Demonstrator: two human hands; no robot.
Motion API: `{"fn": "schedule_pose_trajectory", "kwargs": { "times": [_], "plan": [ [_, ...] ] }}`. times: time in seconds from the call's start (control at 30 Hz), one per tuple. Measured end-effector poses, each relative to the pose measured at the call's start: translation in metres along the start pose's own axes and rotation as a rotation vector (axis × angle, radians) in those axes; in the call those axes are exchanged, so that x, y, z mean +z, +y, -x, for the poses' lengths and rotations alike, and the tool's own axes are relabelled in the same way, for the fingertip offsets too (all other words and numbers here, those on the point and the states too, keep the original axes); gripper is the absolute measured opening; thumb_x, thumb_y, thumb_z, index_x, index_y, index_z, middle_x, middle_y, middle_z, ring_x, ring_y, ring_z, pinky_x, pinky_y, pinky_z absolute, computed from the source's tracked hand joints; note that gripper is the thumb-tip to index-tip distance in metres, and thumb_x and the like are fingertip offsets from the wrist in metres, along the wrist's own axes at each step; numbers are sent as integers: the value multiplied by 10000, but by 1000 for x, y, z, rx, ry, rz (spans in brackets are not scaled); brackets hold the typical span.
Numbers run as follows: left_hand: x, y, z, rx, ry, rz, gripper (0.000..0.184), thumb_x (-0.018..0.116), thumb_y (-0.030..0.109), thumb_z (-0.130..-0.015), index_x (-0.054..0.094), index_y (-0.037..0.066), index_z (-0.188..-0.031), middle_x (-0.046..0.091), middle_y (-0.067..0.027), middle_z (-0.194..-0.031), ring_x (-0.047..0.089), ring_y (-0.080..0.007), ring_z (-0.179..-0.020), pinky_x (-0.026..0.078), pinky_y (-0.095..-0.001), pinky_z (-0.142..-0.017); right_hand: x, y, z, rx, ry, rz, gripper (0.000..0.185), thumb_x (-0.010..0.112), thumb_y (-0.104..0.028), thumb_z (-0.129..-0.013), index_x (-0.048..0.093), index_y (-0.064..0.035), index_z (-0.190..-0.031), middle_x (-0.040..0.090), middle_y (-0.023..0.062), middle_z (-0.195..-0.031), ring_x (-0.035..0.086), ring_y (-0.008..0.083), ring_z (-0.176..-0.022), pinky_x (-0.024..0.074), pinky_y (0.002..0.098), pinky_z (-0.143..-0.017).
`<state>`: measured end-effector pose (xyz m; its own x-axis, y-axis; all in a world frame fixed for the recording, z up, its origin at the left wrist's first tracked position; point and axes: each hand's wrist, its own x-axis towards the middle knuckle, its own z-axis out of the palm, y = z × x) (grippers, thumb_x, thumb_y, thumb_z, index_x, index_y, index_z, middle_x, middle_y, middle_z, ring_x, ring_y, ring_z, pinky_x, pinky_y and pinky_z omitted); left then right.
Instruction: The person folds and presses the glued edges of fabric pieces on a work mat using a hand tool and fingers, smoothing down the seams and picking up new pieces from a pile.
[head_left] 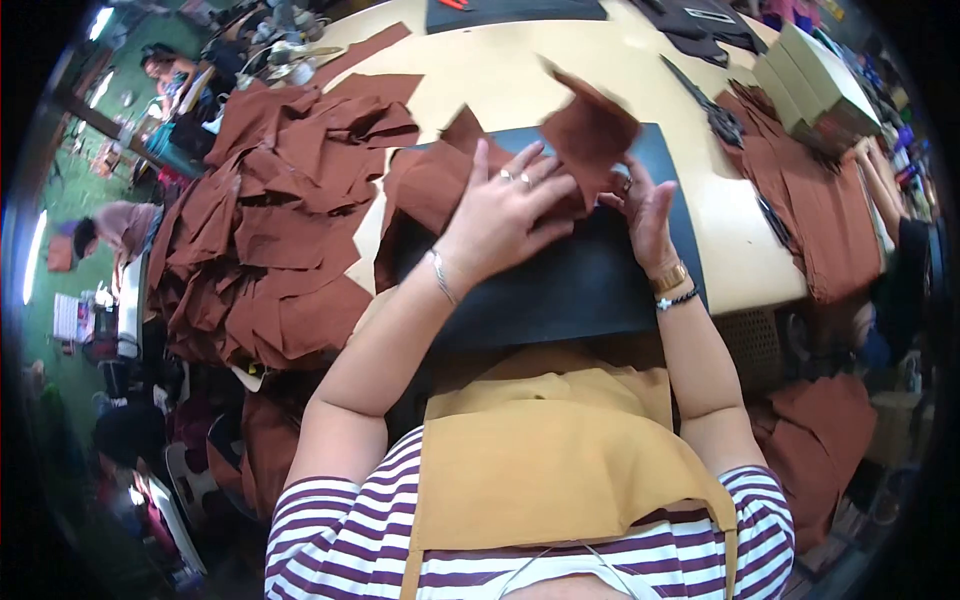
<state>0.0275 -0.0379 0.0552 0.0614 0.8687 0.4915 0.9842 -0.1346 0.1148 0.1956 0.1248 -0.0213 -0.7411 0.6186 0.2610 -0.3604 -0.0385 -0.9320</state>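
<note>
Spreading open left hand (500,215) over brown fabric pieces (428,185), beside upper-centre raised fabric piece (592,132) nearer right hand (647,220), unclear if gripped.

The pale counter (500,85) supports a dark mat (550,290) centrally. Brown fabric pieces (270,220) lie heaped left; black-handled scissors (715,112) rest right.

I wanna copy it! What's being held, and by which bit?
The right hand seems to hold the blurry brown cloth by its lower edge. The left hand lies open on other brown pieces.
</note>
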Motion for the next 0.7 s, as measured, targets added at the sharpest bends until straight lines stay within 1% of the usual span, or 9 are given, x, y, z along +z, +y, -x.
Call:
{"fn": "schedule_pose_trajectory", "kwargs": {
  "times": [0.03,0.07,0.13,0.17,0.2,0.4,0.47,0.6,0.7],
  "plan": [
    [11,4,5,13,-94,-10,634,746,454,-777,539,220,-1329,431,-62,-1478,327,-271,-1423,127,-688,-1106,-1,-5,1,38,123,-146,752,378,-674,-940,463,-68,-1376,632,98,-1182,575,183,-1142,468,353,-932],
    [18,6,11,-8,-155,6,694,761,471,-754,528,233,-1363,384,-69,-1515,282,-292,-1443,119,-668,-1119,-1,-12,3,72,246,-295,649,457,-597,-963,508,-67,-1335,643,88,-1160,601,162,-1099,508,328,-878],
    [21,5,23,-76,-111,77,711,788,432,-739,533,212,-1365,381,-97,-1518,291,-322,-1437,205,-605,-1136,-10,-24,5,144,345,113,391,638,-343,-949,596,-64,-1219,669,47,-1092,651,113,-949,550,271,-729],
    [25,-3,30,-38,-17,190,721,815,377,-723,541,178,-1359,386,-129,-1511,308,-353,-1423,302,-513,-1129,-13,-29,8,158,424,28,229,722,-150,-887,662,-36,-1076,693,20,-972,664,90,-774,546,232,-649],
    [19,-4,35,-52,23,144,708,824,332,-723,547,152,-1348,398,-154,-1498,328,-372,-1409,358,-451,-1108,-16,-33,12,139,426,75,191,718,-161,-894,678,-19,-1014,698,29,-897,659,95,-710,551,239,-641],
    [19,-22,51,-352,70,-171,720,788,285,-759,485,121,-1392,417,-137,-1488,342,-330,-1411,244,-613,-1103,-65,-29,12,62,848,-248,85,687,-162,-917,643,-96,-948,640,6,-767,627,115,-657,525,249,-585],
    [19,-26,51,-451,71,-191,768,756,321,-785,403,173,-1451,384,-112,-1511,310,-304,-1431,233,-644,-1102,-70,-30,14,35,890,-366,90,682,-161,-919,628,-93,-941,617,2,-750,615,115,-651,522,257,-579],
    [34,-46,61,-672,11,36,771,740,325,-809,367,173,-1466,500,-108,-1416,446,-304,-1337,283,-620,-1085,-59,-31,11,23,892,-215,168,684,-206,-914,632,-50,-879,643,40,-756,632,131,-632,526,258,-549],
    [28,-44,57,-611,17,25,477,694,308,-855,561,135,-1279,623,-70,-1229,578,-269,-1161,360,-562,-1028,-54,-31,9,41,827,-85,142,706,-224,-902,664,-92,-930,647,-8,-771,628,105,-654,523,241,-562]
  ]
}}
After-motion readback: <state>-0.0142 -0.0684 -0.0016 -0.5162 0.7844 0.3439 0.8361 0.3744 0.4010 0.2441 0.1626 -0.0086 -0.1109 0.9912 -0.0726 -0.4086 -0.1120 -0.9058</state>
